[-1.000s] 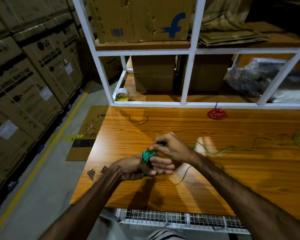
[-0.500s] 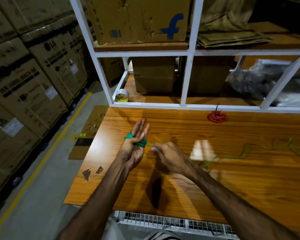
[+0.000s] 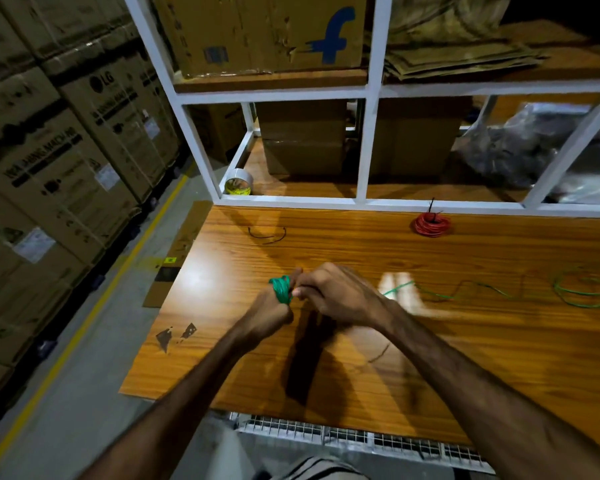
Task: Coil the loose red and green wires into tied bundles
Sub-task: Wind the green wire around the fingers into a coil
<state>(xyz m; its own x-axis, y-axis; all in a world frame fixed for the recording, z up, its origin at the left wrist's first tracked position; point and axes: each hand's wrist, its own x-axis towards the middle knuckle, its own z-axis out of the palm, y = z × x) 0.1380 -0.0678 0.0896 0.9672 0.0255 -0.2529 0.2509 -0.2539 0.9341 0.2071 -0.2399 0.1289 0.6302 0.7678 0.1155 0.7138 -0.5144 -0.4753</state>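
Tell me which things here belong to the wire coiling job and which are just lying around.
Job: green coil wound round the left hand; right hand feeding green wire; tied red coil.
Lying about: tape roll, black wire, boxes.

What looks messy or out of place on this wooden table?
The green wire still sprawls loose across the table's right side, only partly wound round the left hand. A short black wire scrap lies stray near the back. The red bundle looks neatly tied. Dark patches mark the left edge.
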